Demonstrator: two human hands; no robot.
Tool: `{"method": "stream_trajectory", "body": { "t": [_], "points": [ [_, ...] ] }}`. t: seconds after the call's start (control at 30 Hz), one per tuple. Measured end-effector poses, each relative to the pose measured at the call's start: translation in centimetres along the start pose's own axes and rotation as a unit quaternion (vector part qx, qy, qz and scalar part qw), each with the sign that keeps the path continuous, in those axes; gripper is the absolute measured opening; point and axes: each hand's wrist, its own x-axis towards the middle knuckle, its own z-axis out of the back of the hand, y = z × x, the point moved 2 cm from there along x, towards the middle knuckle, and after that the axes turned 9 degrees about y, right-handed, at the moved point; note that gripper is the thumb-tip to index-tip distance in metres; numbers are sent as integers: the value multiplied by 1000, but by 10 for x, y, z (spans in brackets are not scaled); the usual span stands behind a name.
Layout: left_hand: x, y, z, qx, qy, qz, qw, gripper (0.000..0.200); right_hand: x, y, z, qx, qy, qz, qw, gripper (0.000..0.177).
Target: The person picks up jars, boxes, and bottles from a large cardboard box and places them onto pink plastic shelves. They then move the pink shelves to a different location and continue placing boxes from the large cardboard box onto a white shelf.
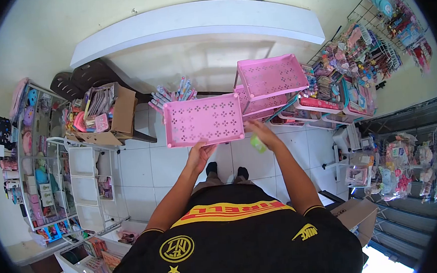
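Note:
A pink plastic basket tray (204, 119) with flower-shaped cutouts is held up in front of me. My left hand (199, 155) grips its near edge, thumb over the rim. By the tray's right side is my right hand (264, 134), fingers pointing toward the near corner. A small light-green thing (258, 144) shows under that palm, tucked in the hand; its kind I cannot tell. Beyond the tray to the right stands a pink tiered rack (272, 77) with the same cutouts and dark posts.
Rolls of patterned wrap (175, 92) stand behind the tray. On the left, a cardboard box (124, 112) of goods sits on a dark chair (145, 137), near a white tiered rack (85, 189). Hanging accessories (359, 50) and filled baskets line the right. White floor tiles (137, 165) lie below.

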Motion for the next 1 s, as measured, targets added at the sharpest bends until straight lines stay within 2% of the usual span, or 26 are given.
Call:
{"method": "stream_trajectory", "body": {
  "t": [0.07,0.2,0.27,0.33,0.37,0.4,0.43,0.57,0.67,0.73,1.0],
  "points": [
    [13,-4,-1,-8,11,-4,1000,24,-8,-1,-19,-137,27,116,983,64],
    [37,-10,-4,-54,9,-24,998,20,10,1,-10,-140,-27,117,983,66],
    [45,-13,-4,-60,15,-27,998,20,18,10,9,-231,-154,69,958,62],
    [53,-13,1,-81,47,-46,995,21,31,16,42,-100,-294,84,947,57],
    [54,-15,0,-82,50,-42,995,21,35,25,59,-100,-298,83,946,57],
    [56,-18,-1,-79,58,-50,994,21,38,32,73,77,-265,62,959,50],
    [57,-22,-3,-76,66,-58,993,21,42,35,81,252,-223,40,941,46],
    [72,-31,0,-78,56,-46,994,20,74,26,89,304,-187,75,931,36],
    [77,-37,-3,-74,67,-34,994,21,87,5,86,273,-218,87,933,30],
    [85,-39,-2,-79,63,-39,994,20,84,-7,80,326,-255,117,903,25],
    [95,-50,-5,-65,82,-22,994,16,63,-3,26,400,-322,149,845,20]
  ]
}}
